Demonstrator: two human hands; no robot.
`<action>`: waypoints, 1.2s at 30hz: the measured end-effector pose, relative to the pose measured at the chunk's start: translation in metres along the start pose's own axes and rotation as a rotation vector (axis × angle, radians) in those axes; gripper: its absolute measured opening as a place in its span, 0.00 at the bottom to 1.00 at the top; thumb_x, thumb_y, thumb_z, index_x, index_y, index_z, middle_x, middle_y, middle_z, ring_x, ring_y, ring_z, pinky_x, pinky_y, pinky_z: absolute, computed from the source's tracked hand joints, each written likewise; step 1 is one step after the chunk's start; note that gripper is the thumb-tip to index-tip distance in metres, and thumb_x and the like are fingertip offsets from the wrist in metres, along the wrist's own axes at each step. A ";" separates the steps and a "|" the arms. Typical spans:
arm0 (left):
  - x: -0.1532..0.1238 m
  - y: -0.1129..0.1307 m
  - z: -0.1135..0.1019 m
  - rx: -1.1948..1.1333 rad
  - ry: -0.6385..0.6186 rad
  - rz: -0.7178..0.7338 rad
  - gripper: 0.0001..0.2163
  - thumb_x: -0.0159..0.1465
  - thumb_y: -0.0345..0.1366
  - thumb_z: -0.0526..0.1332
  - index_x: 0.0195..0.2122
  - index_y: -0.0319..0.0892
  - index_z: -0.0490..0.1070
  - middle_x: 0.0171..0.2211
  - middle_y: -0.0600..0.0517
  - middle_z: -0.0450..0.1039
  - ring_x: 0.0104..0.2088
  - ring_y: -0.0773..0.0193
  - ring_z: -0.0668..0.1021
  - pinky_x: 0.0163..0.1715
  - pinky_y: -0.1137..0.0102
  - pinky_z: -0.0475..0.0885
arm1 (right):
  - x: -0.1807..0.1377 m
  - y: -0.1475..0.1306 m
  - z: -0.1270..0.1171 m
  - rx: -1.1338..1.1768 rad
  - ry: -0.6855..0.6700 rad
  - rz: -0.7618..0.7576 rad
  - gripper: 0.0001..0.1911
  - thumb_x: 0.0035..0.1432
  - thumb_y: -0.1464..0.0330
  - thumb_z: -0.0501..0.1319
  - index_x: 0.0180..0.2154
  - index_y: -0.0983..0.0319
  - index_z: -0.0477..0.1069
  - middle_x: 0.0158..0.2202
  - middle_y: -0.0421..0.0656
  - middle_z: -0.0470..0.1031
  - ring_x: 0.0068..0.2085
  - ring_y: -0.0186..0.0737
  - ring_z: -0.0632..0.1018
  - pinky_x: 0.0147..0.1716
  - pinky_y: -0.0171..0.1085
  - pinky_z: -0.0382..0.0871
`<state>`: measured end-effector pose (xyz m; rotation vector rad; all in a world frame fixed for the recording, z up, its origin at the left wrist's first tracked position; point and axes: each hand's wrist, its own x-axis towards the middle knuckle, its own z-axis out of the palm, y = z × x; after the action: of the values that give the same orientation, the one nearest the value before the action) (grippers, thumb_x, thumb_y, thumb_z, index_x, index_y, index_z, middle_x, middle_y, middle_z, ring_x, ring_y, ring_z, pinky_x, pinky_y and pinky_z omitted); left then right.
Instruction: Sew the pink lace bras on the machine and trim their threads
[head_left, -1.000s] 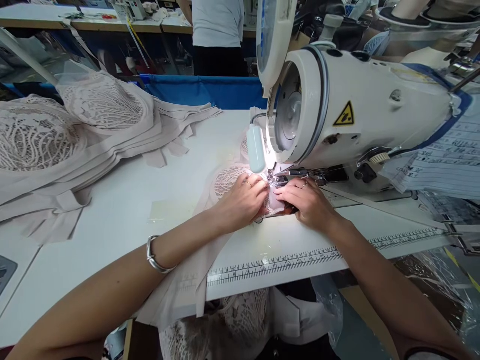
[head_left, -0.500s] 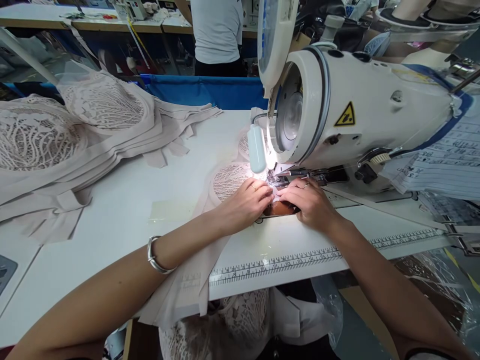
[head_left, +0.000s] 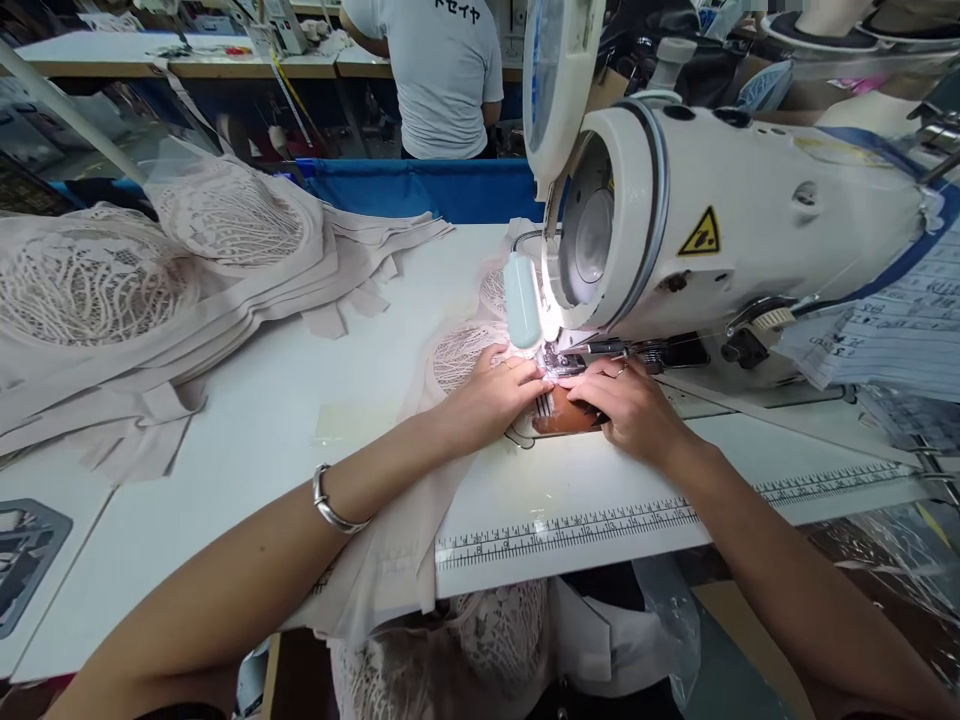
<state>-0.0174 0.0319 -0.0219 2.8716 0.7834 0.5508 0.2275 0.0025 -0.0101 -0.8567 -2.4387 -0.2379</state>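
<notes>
Both my hands rest on the bed of a white sewing machine [head_left: 720,240], right at its presser foot [head_left: 553,362]. My left hand [head_left: 491,395] lies with fingers together, pressing a beige lace garment piece [head_left: 457,355] flat on the table. My right hand [head_left: 626,405] has its fingers curled, pinching the fabric edge by the needle. The metal needle plate [head_left: 559,412] shows between the two hands. A silver bracelet [head_left: 330,505] sits on my left wrist. The garment's band hangs over the table's front edge.
A stack of beige lace pieces [head_left: 150,280] covers the table's left. A ruler strip [head_left: 600,520] runs along the white table's front edge. Paper sheets [head_left: 892,320] lie by the machine's right. A person in a white shirt [head_left: 442,70] stands behind a blue partition.
The fabric has fed away under the presser foot, uncovering the needle plate between my hands. Both hands slid slightly toward the needle. The view tilted a little downward.
</notes>
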 end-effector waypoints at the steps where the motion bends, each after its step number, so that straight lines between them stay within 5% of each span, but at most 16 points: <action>1: 0.000 -0.001 -0.001 -0.010 -0.012 -0.015 0.18 0.73 0.24 0.46 0.56 0.37 0.72 0.55 0.40 0.75 0.53 0.55 0.76 0.63 0.49 0.55 | 0.000 0.000 0.000 0.001 -0.006 0.008 0.21 0.54 0.87 0.51 0.37 0.61 0.74 0.42 0.42 0.84 0.42 0.44 0.77 0.39 0.43 0.65; 10: 0.005 -0.003 -0.008 0.013 -0.069 -0.120 0.20 0.71 0.23 0.46 0.56 0.44 0.71 0.59 0.45 0.73 0.58 0.54 0.72 0.60 0.49 0.58 | -0.001 0.000 0.002 0.027 -0.012 0.033 0.21 0.49 0.88 0.50 0.33 0.60 0.73 0.43 0.41 0.84 0.43 0.44 0.77 0.38 0.42 0.65; 15: 0.008 -0.009 -0.006 0.216 0.004 -0.472 0.14 0.72 0.30 0.49 0.48 0.40 0.75 0.44 0.40 0.76 0.45 0.48 0.75 0.44 0.57 0.69 | -0.001 0.000 0.000 0.045 -0.008 0.041 0.21 0.48 0.87 0.50 0.32 0.59 0.72 0.43 0.42 0.84 0.41 0.45 0.78 0.38 0.43 0.67; 19: -0.004 -0.037 -0.024 0.230 -0.076 -0.601 0.27 0.71 0.47 0.57 0.67 0.39 0.61 0.59 0.32 0.68 0.59 0.36 0.71 0.54 0.46 0.67 | 0.000 0.000 0.000 0.080 -0.022 0.058 0.21 0.50 0.86 0.51 0.33 0.59 0.73 0.41 0.43 0.84 0.40 0.46 0.79 0.39 0.44 0.69; 22: -0.024 -0.055 -0.048 0.170 -0.301 -0.586 0.43 0.66 0.54 0.62 0.74 0.40 0.44 0.72 0.31 0.48 0.71 0.35 0.54 0.64 0.40 0.55 | -0.001 0.001 0.001 0.116 -0.022 0.064 0.21 0.52 0.86 0.50 0.35 0.59 0.74 0.42 0.44 0.83 0.42 0.46 0.80 0.39 0.44 0.71; 25: -0.051 -0.064 -0.072 0.299 -0.159 -0.624 0.36 0.68 0.41 0.60 0.73 0.39 0.46 0.74 0.34 0.40 0.74 0.40 0.46 0.68 0.39 0.42 | -0.004 0.005 0.004 0.138 -0.014 0.051 0.21 0.52 0.84 0.50 0.36 0.58 0.75 0.42 0.44 0.84 0.42 0.48 0.80 0.39 0.45 0.73; 27: -0.075 -0.068 -0.089 0.445 0.074 -0.743 0.32 0.68 0.33 0.56 0.72 0.38 0.50 0.74 0.34 0.43 0.74 0.41 0.47 0.68 0.39 0.40 | -0.006 0.008 0.007 0.131 0.000 0.045 0.20 0.51 0.83 0.51 0.35 0.58 0.75 0.42 0.43 0.84 0.42 0.49 0.81 0.38 0.45 0.74; 30: -0.120 -0.071 -0.118 0.585 0.318 -1.044 0.27 0.68 0.32 0.56 0.67 0.31 0.57 0.70 0.29 0.54 0.70 0.37 0.56 0.66 0.40 0.49 | -0.006 0.010 0.009 0.128 0.011 0.023 0.17 0.52 0.82 0.52 0.34 0.57 0.73 0.42 0.43 0.84 0.41 0.49 0.81 0.37 0.44 0.74; 32: -0.152 -0.070 -0.136 0.634 0.333 -1.198 0.22 0.69 0.36 0.57 0.61 0.30 0.63 0.63 0.28 0.63 0.66 0.34 0.61 0.61 0.39 0.56 | -0.005 0.010 0.008 0.126 0.014 -0.003 0.17 0.52 0.82 0.52 0.34 0.57 0.72 0.42 0.42 0.84 0.41 0.48 0.82 0.38 0.45 0.75; 36: -0.194 -0.066 -0.159 0.639 0.152 -1.219 0.11 0.68 0.34 0.57 0.49 0.34 0.70 0.56 0.32 0.69 0.62 0.34 0.64 0.57 0.40 0.60 | -0.003 0.008 0.006 0.121 0.016 -0.006 0.15 0.56 0.81 0.52 0.33 0.57 0.72 0.41 0.42 0.84 0.40 0.47 0.82 0.36 0.44 0.75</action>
<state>-0.2628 -0.0082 0.0517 2.0483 2.7489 0.3409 0.2317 0.0095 -0.0170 -0.7922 -2.4133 -0.0983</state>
